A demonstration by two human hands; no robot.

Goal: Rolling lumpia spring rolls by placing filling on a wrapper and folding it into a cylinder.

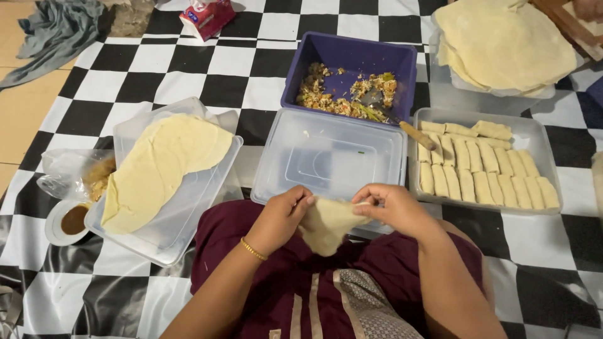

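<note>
- Landmark: an upturned clear lid [330, 157] lies just in front of my lap on a black-and-white checked floor cloth [188, 69].
- Far left of the lid, a small white dish of brown sauce [70, 221] sits beside a crumpled clear plastic bag [72, 172].
- Left of the lid, a second clear lid [182, 210] carries a stack of thin pale wrappers [163, 163].
- At the lid's near edge, my left hand [281, 218], a gold bracelet [254, 250] on its wrist, pinches one side of a single soft wrapper [326, 223].
- That wrapper hangs between both hands above my maroon lap.
- My right hand [396, 207] grips the wrapper's other upper edge with closed fingertips.
- Behind the lid, touching it, a blue tub [352, 59] holds chopped filling and a spoon with a wooden handle [416, 135].
- Right of the lid, a clear tray [534, 135] holds rows of finished rolls [483, 169].
- Behind that tray, a clear container [449, 94] carries another big stack of wrappers [502, 41].
</note>
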